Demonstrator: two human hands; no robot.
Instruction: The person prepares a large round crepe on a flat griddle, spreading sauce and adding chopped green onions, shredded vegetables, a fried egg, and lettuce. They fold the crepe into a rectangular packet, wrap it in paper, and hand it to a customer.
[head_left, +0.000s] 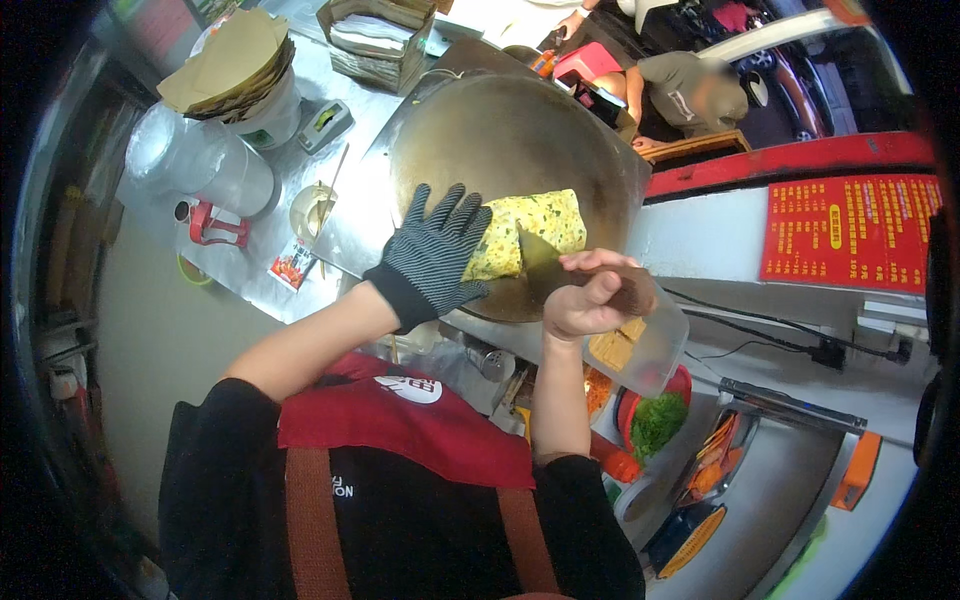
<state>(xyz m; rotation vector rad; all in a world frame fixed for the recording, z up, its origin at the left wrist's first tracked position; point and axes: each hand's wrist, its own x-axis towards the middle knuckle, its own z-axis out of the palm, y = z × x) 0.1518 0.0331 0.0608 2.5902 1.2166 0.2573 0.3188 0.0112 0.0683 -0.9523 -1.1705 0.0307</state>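
Note:
A folded egg crepe flecked with green lies on the near part of the round griddle. My left hand, in a grey and black knit glove, lies spread over the crepe's left end with its fingers apart. A broad metal blade stands at a slit in the crepe's near edge. My bare right hand holds the brown handle of this scraper or knife; its exact kind is unclear. Under that hand, a clear plastic tub holds tan slabs of food.
To the left are a bowl with a utensil, a sauce packet, a large clear jar and stacked paper. At right are a green-filled red bowl and a red menu board. Another person is beyond the counter.

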